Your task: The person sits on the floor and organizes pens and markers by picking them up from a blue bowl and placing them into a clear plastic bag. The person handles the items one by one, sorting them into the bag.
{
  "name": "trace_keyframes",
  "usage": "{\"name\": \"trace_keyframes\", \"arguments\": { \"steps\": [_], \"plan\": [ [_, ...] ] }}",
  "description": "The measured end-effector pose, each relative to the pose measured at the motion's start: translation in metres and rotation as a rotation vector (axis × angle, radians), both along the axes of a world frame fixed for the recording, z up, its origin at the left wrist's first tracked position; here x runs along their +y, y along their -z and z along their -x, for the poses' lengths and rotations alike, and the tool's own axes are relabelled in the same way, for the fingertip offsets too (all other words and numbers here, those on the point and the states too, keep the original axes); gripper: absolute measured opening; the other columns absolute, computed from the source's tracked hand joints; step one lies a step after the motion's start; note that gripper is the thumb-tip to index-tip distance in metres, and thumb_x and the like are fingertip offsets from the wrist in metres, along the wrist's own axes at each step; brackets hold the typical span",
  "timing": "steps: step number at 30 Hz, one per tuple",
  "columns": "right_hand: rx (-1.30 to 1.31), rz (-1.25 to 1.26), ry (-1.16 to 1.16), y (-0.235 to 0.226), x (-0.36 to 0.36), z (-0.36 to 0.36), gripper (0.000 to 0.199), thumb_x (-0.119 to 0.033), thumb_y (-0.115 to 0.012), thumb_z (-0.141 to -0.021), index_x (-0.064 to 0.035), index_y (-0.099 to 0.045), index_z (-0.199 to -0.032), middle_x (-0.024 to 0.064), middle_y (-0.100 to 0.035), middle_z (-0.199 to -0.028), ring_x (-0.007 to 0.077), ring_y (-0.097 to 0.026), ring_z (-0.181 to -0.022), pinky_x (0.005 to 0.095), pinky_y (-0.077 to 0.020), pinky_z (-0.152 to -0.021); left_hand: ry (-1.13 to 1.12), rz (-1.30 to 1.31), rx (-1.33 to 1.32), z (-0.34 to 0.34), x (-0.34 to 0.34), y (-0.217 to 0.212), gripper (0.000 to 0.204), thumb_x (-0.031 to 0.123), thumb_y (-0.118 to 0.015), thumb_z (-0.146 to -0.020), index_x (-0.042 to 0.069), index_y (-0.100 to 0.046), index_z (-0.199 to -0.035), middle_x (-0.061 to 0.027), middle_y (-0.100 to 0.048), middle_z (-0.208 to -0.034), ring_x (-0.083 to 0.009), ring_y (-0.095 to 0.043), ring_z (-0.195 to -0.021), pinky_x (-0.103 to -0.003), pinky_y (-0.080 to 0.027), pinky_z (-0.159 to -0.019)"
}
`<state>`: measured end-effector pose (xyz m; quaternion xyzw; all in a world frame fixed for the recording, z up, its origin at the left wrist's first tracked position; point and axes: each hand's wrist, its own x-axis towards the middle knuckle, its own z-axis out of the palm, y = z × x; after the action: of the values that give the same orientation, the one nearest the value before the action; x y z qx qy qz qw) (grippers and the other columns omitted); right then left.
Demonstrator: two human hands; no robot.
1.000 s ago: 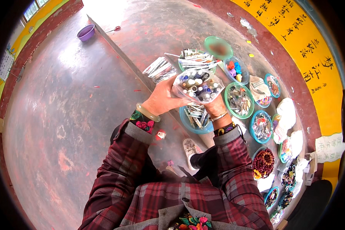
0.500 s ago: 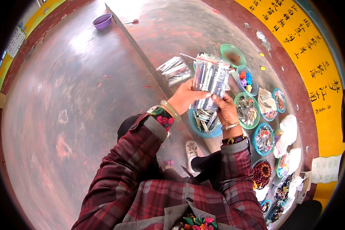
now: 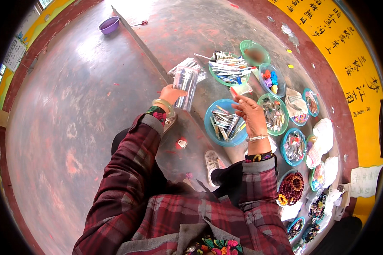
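My left hand (image 3: pixel 171 94) is closed around the lower left side of a clear plastic bag of pens (image 3: pixel 186 83), held upright over the floor. My right hand (image 3: pixel 252 114) is raised just right of a blue basin (image 3: pixel 207 127) with loose pens (image 3: pixel 227 123) in it. Its thumb and forefinger are pinched together beside a small red strip (image 3: pixel 233 92); whether they grip it is hard to make out. Behind the basin, a green basin (image 3: pixel 212 76) is heaped with white pens (image 3: pixel 230 67). More bagged pens (image 3: pixel 195 63) lie on the floor behind the held bag.
To the right stand several basins: one with colourful lumps (image 3: pixel 271 80), a green one with small packets (image 3: pixel 273 112), a blue one (image 3: pixel 292 146), and one with dark red beads (image 3: pixel 291 188). A purple basin (image 3: pixel 109 26) sits far left. A small white piece (image 3: pixel 182 143) lies near my feet.
My hands have parted. The left has carried the bag of pens left and slightly down; the right has let go of it and stayed near the basins, uncovering the green basin of pens.
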<state>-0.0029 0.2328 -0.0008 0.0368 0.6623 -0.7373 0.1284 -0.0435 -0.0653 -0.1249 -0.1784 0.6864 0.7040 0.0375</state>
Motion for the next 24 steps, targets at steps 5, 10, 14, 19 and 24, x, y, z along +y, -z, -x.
{"name": "trace_keyframes", "arguments": {
  "steps": [5,10,14,19,24],
  "plan": [
    [-0.016,-0.038,-0.103,-0.003,-0.008,-0.003,0.023,-0.015,-0.057,-0.09,-0.0001,-0.063,-0.106,0.007,-0.066,-0.101,0.0144,-0.064,-0.088,0.0227,-0.0479,-0.072,0.196,0.306,-0.118,0.033,0.014,0.044,0.039,0.013,-0.077,-0.063,-0.004,-0.064,-0.096,-0.0116,-0.067,-0.088,-0.0184,-0.064,-0.078,-0.032,-0.051,-0.07],
    [0.001,-0.104,-0.167,-0.003,-0.005,-0.003,0.024,-0.015,-0.056,-0.09,0.0007,-0.063,-0.107,0.0059,-0.066,-0.094,0.0125,-0.064,-0.087,0.0236,-0.0492,-0.074,0.434,0.621,-0.15,0.09,0.027,0.069,0.058,0.03,-0.079,-0.057,-0.004,-0.064,-0.101,-0.0203,-0.065,-0.1,-0.0307,-0.062,-0.096,-0.036,-0.047,-0.084],
    [0.005,-0.137,-0.216,-0.004,-0.002,0.0,0.025,-0.016,-0.057,-0.09,0.0014,-0.063,-0.108,0.0052,-0.066,-0.096,0.0109,-0.062,-0.087,0.023,-0.0483,-0.076,0.596,0.858,-0.179,0.139,0.033,0.078,0.062,0.04,-0.078,-0.058,-0.002,-0.065,-0.102,-0.0201,-0.063,-0.106,-0.0316,-0.059,-0.102,-0.037,-0.047,-0.088],
    [0.022,-0.173,-0.221,-0.009,0.0,0.007,0.023,-0.013,-0.056,-0.089,0.0018,-0.064,-0.105,0.0061,-0.066,-0.094,0.0106,-0.061,-0.084,0.0232,-0.0468,-0.073,0.825,1.108,-0.086,0.165,0.026,0.104,0.061,0.044,-0.077,-0.061,0.001,-0.066,-0.104,-0.02,-0.06,-0.111,-0.0334,-0.056,-0.106,-0.039,-0.045,-0.09],
    [0.025,-0.253,-0.262,0.003,0.003,0.009,0.023,-0.013,-0.057,-0.089,0.0015,-0.065,-0.105,0.0059,-0.067,-0.091,0.0098,-0.06,-0.081,0.0235,-0.0461,-0.071,0.964,1.293,0.012,0.162,0.042,0.089,0.037,0.039,-0.067,-0.073,0.011,-0.069,-0.099,-0.0154,-0.061,-0.111,-0.0332,-0.056,-0.105,-0.039,-0.044,-0.092]
  ]
}}
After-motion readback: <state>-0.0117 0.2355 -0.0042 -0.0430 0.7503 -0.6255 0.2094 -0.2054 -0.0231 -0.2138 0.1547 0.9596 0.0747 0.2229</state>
